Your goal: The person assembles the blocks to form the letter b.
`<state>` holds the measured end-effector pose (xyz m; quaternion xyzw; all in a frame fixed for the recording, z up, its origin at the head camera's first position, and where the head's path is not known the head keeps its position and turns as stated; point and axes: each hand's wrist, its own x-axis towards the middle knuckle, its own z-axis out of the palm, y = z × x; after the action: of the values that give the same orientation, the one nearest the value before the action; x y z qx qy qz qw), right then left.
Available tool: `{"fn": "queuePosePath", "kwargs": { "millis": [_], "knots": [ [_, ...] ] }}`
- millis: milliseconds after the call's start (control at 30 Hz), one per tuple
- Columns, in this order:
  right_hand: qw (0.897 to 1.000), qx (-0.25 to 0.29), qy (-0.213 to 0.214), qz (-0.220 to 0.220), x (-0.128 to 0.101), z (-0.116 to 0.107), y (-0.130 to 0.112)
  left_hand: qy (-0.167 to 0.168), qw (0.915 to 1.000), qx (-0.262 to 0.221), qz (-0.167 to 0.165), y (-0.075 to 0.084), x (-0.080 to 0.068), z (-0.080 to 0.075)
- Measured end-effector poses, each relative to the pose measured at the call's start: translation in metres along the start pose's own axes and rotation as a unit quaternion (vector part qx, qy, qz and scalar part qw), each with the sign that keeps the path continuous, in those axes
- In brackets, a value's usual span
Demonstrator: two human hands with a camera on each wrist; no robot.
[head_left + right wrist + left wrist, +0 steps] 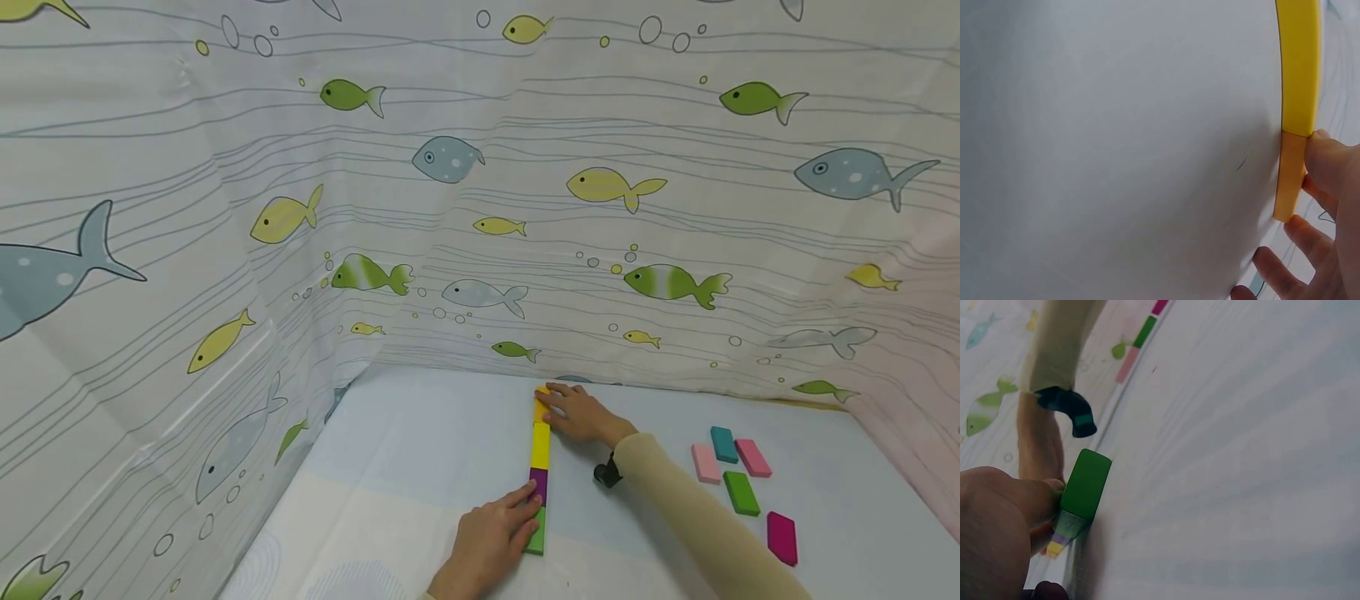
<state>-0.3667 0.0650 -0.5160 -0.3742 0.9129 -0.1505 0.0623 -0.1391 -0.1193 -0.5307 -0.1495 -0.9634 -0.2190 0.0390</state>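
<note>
A straight row of flat blocks runs away from me on the white table. Nearest is a green block (536,537), followed by a purple block (539,487), a yellow block (540,446) and an orange block (542,410) at the far end. My left hand (487,537) reaches in from the left, its fingertips on the purple block and its thumb at the green one. At the far end, my right hand (581,414) touches the orange block with spread fingers. In the right wrist view its thumb lies near the joint between the orange and yellow blocks, with a fingertip at the outer end.
Off to the right lie several loose blocks: a teal block (724,445), two pink blocks, a green one (742,493) and a magenta one (782,538). A fish-patterned curtain (480,250) closes in the table's back and left side. A black wrist camera (607,473) hangs at my right cuff.
</note>
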Motion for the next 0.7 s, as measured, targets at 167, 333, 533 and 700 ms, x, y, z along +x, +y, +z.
{"fn": "queuePosePath", "kwargs": {
  "millis": [167,333,533,700],
  "knots": [
    [1.000,-0.001,-0.001,-0.005,0.0008,0.0002,0.0016,0.004,1.0000,0.002,0.001,-0.0002,0.0001,0.0006],
    [1.000,-0.002,-0.008,-0.005,0.0011,-0.0005,0.0032,-0.003,1.0000,-0.003,-0.002,0.0007,0.0008,0.0005],
    [1.000,0.006,-0.008,0.001,0.0002,-0.0004,0.0027,-0.004,1.0000,-0.006,-0.002,0.0008,0.0010,0.0000],
    [1.000,0.016,-0.013,0.008,-0.0018,-0.0012,0.0008,-0.002,1.0000,-0.006,-0.001,0.0005,0.0005,0.0002]
  ]
}}
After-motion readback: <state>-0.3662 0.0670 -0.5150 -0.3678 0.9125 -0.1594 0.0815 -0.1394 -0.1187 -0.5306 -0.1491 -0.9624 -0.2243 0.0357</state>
